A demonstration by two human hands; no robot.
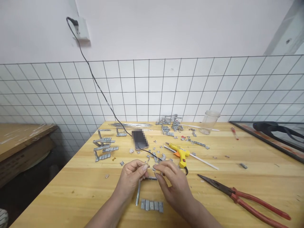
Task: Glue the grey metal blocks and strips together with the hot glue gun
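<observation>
My left hand (133,173) is closed in a pinch, thumb against forefinger, on a small thin piece too tiny to name. Facing it, my right hand (175,180) has its thumb and forefinger apart, fingertips close to the left ones, with nothing visible between them. Just below the fingers is a grey L-shaped strip frame (138,193); I cannot tell whether the left hand touches it. Nearer to me lies a row of small grey blocks (152,205) joined side by side. Small grey scraps (155,157) are scattered beyond the hands.
A yellow glue gun (181,155) lies beyond my right hand, red-handled pliers (234,193) to the right. A phone (140,139), a clear cup (209,122) and grey stepped assemblies (104,147) stand further back. A black cable (102,90) runs down from a wall socket (82,30).
</observation>
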